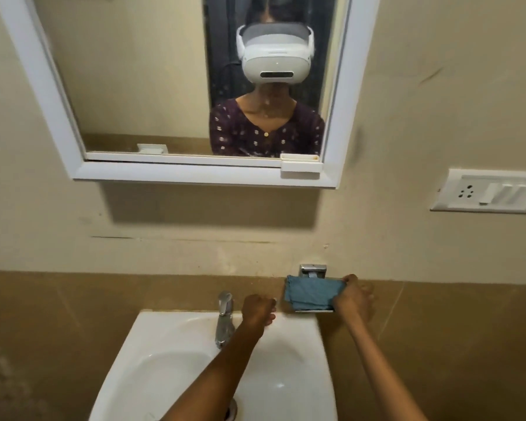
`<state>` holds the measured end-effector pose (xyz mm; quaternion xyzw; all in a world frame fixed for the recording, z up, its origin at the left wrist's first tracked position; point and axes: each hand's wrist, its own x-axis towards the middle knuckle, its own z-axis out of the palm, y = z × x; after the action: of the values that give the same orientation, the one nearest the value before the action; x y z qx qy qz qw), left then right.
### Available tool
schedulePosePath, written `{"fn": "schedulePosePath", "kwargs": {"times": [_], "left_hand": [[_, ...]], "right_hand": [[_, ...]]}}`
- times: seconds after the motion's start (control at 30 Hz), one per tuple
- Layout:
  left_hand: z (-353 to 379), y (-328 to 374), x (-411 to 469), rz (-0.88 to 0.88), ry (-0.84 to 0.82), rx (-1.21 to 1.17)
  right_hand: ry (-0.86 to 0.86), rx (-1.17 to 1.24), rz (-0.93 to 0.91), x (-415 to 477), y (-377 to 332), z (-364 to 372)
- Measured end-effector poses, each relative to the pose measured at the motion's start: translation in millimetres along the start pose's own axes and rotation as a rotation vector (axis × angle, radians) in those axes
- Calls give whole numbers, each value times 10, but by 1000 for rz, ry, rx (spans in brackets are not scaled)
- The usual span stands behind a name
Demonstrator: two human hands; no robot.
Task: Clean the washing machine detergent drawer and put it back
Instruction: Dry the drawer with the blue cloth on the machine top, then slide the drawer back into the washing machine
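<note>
Blue cloth (312, 294), folded and draped over a metal holder (312, 270) fixed to the wall, just above and to the right of the white sink (164, 326). Gripped at its bunched right end by the right hand (351, 294), fingers curled round the fabric, with the rest of the cloth spread flat to the left of that hand. Right arm reaching up from the lower right, past the sink's right corner.

Left hand (257, 309) at the back rim of the sink, between the chrome tap (224, 317) and the cloth. Near the cloth's lower left corner but apart from it. Fingers curled in, back of the hand towards the camera, palm side hidden. Impossible to tell whether anything is held there. Left forearm stretched across the basin from below.

Tap upright at the back rim, just beside the left hand, with a slim gap between them.

Higher on the wall, a white-framed mirror (134, 71) reflecting a person in a white headset (276, 60) and a dark patterned top. Small white tray (299, 170) on the mirror frame's lower right corner. White socket plate (486, 191) on the wall to the right, well apart from the cloth.
</note>
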<state>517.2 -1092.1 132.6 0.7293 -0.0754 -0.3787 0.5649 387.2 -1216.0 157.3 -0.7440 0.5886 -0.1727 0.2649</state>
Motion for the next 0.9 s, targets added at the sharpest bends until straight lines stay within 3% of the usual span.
{"fn": "schedulePosePath", "kwargs": {"times": [0.1, 0.2, 0.33, 0.53, 0.73, 0.9], "left_hand": [[-416, -16, -179, 50, 25, -13], [-979, -20, -450, 127, 157, 14], [-1994, -136, -1011, 187, 332, 9], [-3826, -622, -2525, 197, 737, 46], [-5636, -1676, -4660, 80, 1120, 15], [-6428, -2586, -6477, 28, 1399, -40]], "right_hand": [[178, -125, -174, -356, -295, 15], [153, -77, -375, -864, -747, 154], [-31, 54, -623, -1872, -1428, 529], [-333, 191, -877, -3848, -2046, 1111], [-618, 192, -1069, -6195, -2077, 1473], [-864, 150, -1223, -8009, -1874, 1600]]}}
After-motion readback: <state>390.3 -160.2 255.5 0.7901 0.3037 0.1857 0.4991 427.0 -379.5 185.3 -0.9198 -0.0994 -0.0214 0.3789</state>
